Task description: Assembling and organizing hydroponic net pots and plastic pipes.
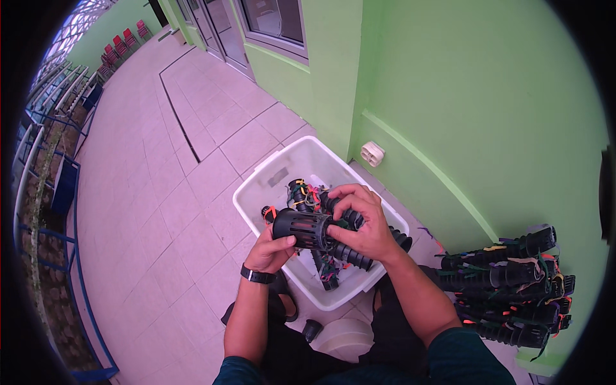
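Note:
A black slotted plastic net pot (301,229) lies on its side over the white tub, held across both hands. My left hand (269,252) wraps round its wide left end, with the thumb along the near side. Bent over the other end is my right hand (364,226), its thumb and fingers closed at the pot's edge; what exactly the fingertips pinch is partly hidden. Below, inside the white tub (258,186), lie stacks of black net pots (351,256) with coloured strips tied on them.
More stacked black net pots (494,276) with coloured strips are piled on the floor at the right, by the green wall (475,109). A white round container (346,335) and a small black pot (312,330) sit between my legs. A white outlet box (372,154) juts from the wall.

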A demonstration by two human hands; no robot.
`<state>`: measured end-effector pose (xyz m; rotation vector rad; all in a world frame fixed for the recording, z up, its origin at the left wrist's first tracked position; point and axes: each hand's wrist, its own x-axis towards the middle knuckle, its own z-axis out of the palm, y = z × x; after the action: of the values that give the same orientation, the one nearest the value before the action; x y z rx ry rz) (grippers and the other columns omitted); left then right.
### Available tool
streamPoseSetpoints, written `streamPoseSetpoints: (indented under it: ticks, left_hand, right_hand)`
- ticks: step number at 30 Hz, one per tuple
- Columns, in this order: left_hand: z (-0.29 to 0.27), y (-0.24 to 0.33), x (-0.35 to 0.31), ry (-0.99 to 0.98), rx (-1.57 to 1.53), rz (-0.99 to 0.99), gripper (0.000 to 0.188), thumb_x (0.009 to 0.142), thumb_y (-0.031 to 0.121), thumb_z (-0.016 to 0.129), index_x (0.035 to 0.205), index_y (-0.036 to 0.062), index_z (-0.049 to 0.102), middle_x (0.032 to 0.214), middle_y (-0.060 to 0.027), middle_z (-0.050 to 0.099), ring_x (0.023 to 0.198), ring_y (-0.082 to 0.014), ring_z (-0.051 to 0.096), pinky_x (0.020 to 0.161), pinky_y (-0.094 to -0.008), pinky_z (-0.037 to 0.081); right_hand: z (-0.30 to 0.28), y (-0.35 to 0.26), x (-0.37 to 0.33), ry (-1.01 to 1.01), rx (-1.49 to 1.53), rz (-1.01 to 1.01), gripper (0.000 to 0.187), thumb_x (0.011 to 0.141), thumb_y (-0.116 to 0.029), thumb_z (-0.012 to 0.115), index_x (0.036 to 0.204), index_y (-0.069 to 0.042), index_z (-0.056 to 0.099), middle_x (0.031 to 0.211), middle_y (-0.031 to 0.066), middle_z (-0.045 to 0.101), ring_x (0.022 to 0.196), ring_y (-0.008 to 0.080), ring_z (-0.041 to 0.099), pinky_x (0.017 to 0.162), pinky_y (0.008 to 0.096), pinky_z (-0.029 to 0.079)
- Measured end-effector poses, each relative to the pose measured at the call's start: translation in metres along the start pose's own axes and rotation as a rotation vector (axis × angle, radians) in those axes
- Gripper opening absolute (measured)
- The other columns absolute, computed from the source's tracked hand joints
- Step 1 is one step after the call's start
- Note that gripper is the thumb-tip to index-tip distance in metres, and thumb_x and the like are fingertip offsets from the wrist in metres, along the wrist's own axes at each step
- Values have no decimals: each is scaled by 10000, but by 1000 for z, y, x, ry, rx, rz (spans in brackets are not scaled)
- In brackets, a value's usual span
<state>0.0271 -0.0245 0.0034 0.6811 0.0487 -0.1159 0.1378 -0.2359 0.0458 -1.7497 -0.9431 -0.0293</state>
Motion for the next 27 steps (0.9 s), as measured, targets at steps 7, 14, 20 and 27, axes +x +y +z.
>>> streamPoseSetpoints:
  ticks: [7, 14, 20, 27]
  left_hand:
    - [-14, 1, -1, 29, 99, -63, 542, 856, 93, 690, 1332, 2, 448, 1228, -141, 619, 1122, -266, 621, 948, -464, 506]
    - [-9, -4, 4, 158, 102, -98, 403, 905, 146, 661, 1262, 15, 529, 1144, -129, 665, 1027, -239, 672, 873, -440, 552]
    - [-2, -7, 14, 351, 154, -168, 237, 918, 169, 679, 1113, 45, 630, 1029, -60, 701, 896, -142, 679, 753, -310, 552]
    - [-2, -1, 10, 292, 148, -55, 284, 934, 187, 644, 1167, 40, 576, 1079, -94, 683, 982, -209, 684, 831, -410, 570]
  right_hand:
    - [7, -10, -10, -52, -271, -197, 167, 726, -201, 788, 879, -143, 756, 1305, 49, 600, 1203, 270, 509, 1022, 479, 265]
    - [-4, -2, -9, -227, -63, 15, 97, 800, -159, 743, 878, -101, 739, 1259, 51, 628, 1221, 265, 504, 1042, 462, 296]
    - [-5, 4, -7, -248, 969, 381, 139, 950, -105, 628, 1054, -13, 633, 1057, 76, 684, 1017, 158, 620, 923, 300, 468]
    - [-4, 5, -4, -53, 820, 482, 150, 953, -125, 639, 1053, -14, 650, 851, 16, 619, 713, 54, 546, 634, 188, 426]
